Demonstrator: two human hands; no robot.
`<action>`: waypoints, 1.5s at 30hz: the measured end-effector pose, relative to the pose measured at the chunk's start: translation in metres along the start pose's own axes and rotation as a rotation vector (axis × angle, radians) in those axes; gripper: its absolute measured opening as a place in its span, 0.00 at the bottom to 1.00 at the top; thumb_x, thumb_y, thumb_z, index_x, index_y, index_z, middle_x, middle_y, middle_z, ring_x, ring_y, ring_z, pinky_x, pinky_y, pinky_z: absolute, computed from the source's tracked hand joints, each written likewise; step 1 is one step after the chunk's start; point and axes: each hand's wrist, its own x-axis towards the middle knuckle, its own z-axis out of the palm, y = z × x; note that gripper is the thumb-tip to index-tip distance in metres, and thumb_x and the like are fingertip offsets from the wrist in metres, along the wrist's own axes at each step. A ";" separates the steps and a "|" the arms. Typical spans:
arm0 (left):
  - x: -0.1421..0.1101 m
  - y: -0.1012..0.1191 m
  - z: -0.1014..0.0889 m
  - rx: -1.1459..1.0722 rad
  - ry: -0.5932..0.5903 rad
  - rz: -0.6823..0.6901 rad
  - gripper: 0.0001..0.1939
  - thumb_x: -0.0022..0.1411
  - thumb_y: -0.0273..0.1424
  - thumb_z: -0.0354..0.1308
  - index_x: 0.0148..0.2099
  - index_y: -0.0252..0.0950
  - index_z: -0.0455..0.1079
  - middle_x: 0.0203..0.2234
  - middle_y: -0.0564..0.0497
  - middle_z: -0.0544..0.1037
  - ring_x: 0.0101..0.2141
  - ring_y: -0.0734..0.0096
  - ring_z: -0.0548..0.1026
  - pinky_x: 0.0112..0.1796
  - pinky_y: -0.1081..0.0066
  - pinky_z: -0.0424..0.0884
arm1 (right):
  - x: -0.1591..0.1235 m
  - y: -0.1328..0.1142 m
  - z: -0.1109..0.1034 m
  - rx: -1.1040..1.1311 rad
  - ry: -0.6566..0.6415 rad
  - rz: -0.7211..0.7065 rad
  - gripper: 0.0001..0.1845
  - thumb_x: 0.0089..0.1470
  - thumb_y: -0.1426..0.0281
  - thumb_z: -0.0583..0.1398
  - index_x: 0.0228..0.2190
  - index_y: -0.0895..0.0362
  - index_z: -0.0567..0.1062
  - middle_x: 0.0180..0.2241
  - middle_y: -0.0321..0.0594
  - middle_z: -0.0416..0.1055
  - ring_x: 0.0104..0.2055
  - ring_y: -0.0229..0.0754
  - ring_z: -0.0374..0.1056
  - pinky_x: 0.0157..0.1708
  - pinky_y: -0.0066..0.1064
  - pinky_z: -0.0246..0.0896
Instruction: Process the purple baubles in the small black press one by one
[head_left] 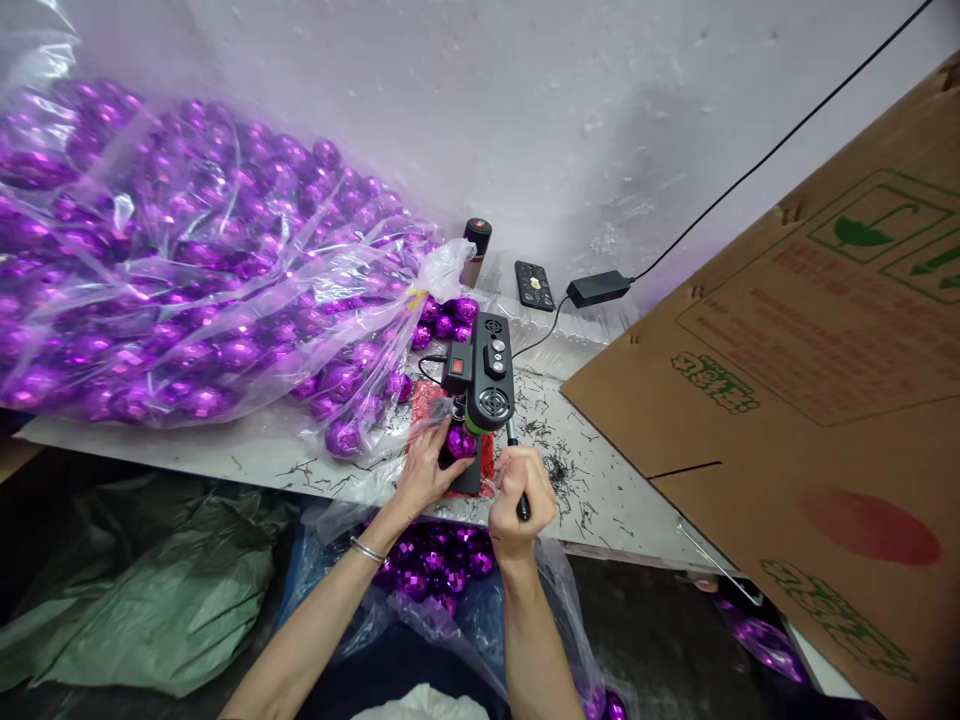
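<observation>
My left hand (pixel 427 468) grips a shiny purple ball (pixel 460 442) between thumb and fingers, on the base of a small black bench drill press (pixel 492 372). The drill's head hangs over the ball and hides part of it. My right hand (pixel 522 492) is closed round the black-tipped lever (pixel 523 508) at the press's right side. Beneath the press lies a red mat (pixel 429 402). More faceted purple balls (pixel 435 560) fill an opened plastic bag below the table's front edge, between my forearms.
A tied clear bag (pixel 225 290) of purple balls covers the left of the table. Dark shavings (pixel 559 470) litter the white top. Behind stand a dark cylinder (pixel 478 236), a phone (pixel 534 285) and a power adapter (pixel 598 288) with a cable. A large carton (pixel 795 390) leans at right.
</observation>
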 end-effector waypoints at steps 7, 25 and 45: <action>-0.002 -0.001 -0.002 -0.076 -0.025 -0.010 0.31 0.62 0.43 0.67 0.64 0.39 0.68 0.56 0.40 0.78 0.56 0.48 0.76 0.58 0.47 0.70 | 0.003 0.000 -0.001 0.028 0.001 0.013 0.18 0.65 0.78 0.51 0.23 0.54 0.64 0.24 0.34 0.64 0.28 0.36 0.64 0.27 0.31 0.57; -0.002 0.000 -0.003 -0.074 -0.001 0.028 0.28 0.63 0.43 0.66 0.62 0.39 0.69 0.54 0.40 0.79 0.57 0.49 0.76 0.58 0.48 0.71 | -0.041 0.034 0.012 0.046 0.054 -0.062 0.16 0.66 0.74 0.49 0.26 0.54 0.66 0.26 0.35 0.66 0.28 0.36 0.66 0.28 0.30 0.63; -0.003 0.000 -0.004 -0.076 0.006 0.037 0.29 0.63 0.43 0.67 0.62 0.39 0.69 0.53 0.40 0.79 0.55 0.49 0.76 0.57 0.49 0.72 | -0.047 0.048 0.012 0.027 0.046 -0.156 0.17 0.69 0.71 0.48 0.26 0.53 0.63 0.26 0.33 0.65 0.28 0.36 0.64 0.31 0.31 0.62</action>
